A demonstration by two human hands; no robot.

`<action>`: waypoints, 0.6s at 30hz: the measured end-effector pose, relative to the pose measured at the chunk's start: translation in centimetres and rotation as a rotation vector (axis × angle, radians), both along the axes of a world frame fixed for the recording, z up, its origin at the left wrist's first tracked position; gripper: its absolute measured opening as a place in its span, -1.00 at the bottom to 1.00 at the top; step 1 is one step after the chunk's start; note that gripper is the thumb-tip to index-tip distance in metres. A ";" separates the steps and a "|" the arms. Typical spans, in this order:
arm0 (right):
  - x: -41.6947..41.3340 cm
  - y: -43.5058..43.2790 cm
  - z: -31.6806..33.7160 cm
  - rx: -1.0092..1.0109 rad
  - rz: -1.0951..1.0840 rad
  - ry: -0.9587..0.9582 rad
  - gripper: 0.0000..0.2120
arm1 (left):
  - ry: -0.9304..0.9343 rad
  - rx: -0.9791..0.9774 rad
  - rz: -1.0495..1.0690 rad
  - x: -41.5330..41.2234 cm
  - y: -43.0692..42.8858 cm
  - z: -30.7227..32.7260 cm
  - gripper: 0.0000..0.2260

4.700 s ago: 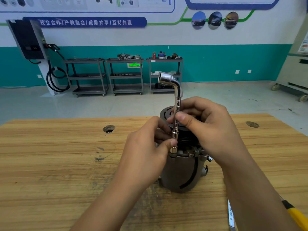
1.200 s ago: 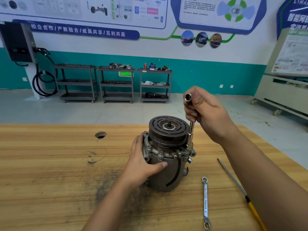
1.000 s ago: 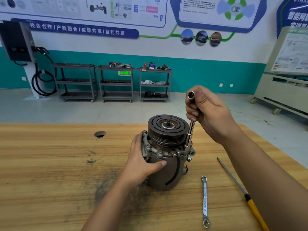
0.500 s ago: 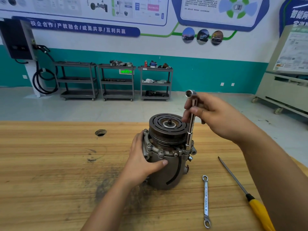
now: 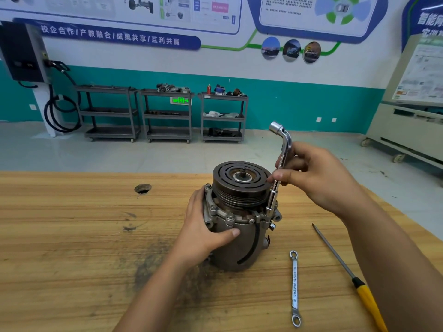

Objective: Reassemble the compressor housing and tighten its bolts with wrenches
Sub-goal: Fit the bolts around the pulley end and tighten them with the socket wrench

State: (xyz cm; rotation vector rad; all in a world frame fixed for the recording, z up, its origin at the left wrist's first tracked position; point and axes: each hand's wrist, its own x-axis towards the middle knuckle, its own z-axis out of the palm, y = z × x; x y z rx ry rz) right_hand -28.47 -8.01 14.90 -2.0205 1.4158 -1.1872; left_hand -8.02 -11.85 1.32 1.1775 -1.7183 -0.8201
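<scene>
the compressor (image 5: 239,243) stands upright near the middle of the wooden table (image 5: 72,236), its grooved pulley (image 5: 239,180) facing up. take the compressor as the clock's centre, with twelve pointing away from the person.

the left hand (image 5: 201,233) wraps the housing from nine o'clock. the palm lies on the wall, the fingers reach up the side, and the thumb presses across the front just under the flange (image 5: 217,213). bolt heads (image 5: 230,216) show along the flange from six to nine o'clock.

at three o'clock an l-shaped socket wrench (image 5: 279,168) stands nearly upright, leaning a little to the right. its lower socket sits down on the flange edge, and whatever lies under it is hidden. its bent top end points toward ten o'clock. the right hand (image 5: 318,178) pinches the wrench shaft about halfway up, between the thumb and curled fingers, just beside the pulley rim.

a ring spanner (image 5: 294,288) lies flat at five o'clock, apart from the compressor and running lengthwise toward the person. a screwdriver (image 5: 347,276) with a yellow handle lies at four o'clock, its tip pointing toward eleven o'clock. a round hole (image 5: 142,188) in the table sits at ten o'clock, and a dark smudge (image 5: 148,267) marks the wood at seven o'clock.
</scene>
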 end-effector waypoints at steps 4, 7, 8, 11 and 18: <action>0.8 -0.1 -1.0 -0.009 0.026 -0.067 -0.84 | 0.023 -0.016 -0.015 0.0 0.1 0.0 0.03; 0.6 0.0 -1.2 0.039 0.083 -0.110 -0.84 | 0.041 -0.020 -0.021 0.0 0.2 0.1 -0.06; 0.4 0.0 -1.2 0.063 0.108 -0.106 -0.84 | 0.045 -0.022 -0.023 0.0 0.2 0.1 -0.07; -0.1 0.2 -1.1 0.116 0.163 -0.121 -0.81 | 0.043 -0.018 -0.020 -0.1 0.1 0.0 -0.01; 1.0 0.2 -2.4 -0.035 -0.041 -0.124 -0.85 | 0.020 -0.010 -0.001 0.0 0.1 0.0 0.02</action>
